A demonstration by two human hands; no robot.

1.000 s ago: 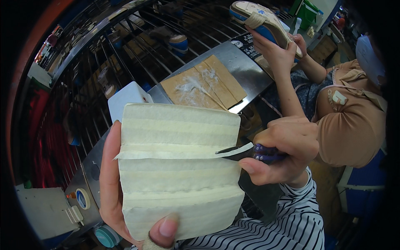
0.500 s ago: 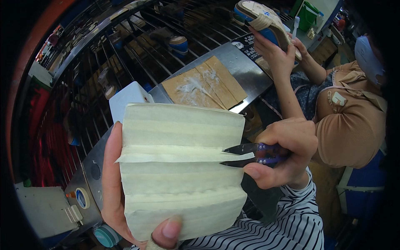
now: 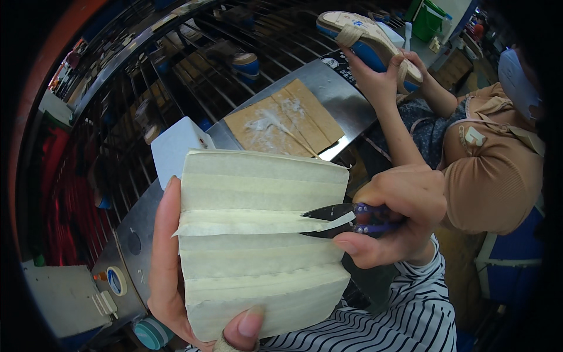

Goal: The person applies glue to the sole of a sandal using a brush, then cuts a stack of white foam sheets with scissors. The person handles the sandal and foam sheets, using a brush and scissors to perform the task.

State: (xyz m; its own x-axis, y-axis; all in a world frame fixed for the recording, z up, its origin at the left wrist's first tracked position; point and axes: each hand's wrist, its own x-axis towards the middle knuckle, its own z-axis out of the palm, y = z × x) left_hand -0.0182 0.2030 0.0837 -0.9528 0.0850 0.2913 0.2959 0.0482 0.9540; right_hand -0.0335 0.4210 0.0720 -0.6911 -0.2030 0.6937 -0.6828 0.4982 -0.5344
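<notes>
My left hand (image 3: 167, 264) holds up a flat piece wrapped in rows of cream paper tape (image 3: 264, 253), fingers along its left side and thumb pressing its lower front. My right hand (image 3: 402, 202) grips small thread snips (image 3: 337, 209) with black blades and purple handles. The blades are spread apart across a narrow cream strip (image 3: 246, 226) near the middle of the piece. That strip's right end lifts over the blades, and its left tip sticks out past the edge. What lies under the tape is hidden.
Beyond the piece, a stained cardboard sheet (image 3: 281, 120) with a thin stick lies on a metal ledge, beside a white container (image 3: 179, 146). A rack of dark bars (image 3: 193, 76) holds shoes. At right, a co-worker holds a wedge sandal (image 3: 375, 47). Tape roll (image 3: 116, 280) lies lower left.
The taped piece has shifted slightly right, and the blades reach farther left along the strip, whose right end is lifted more. The co-worker's sandal has moved left and turned.
</notes>
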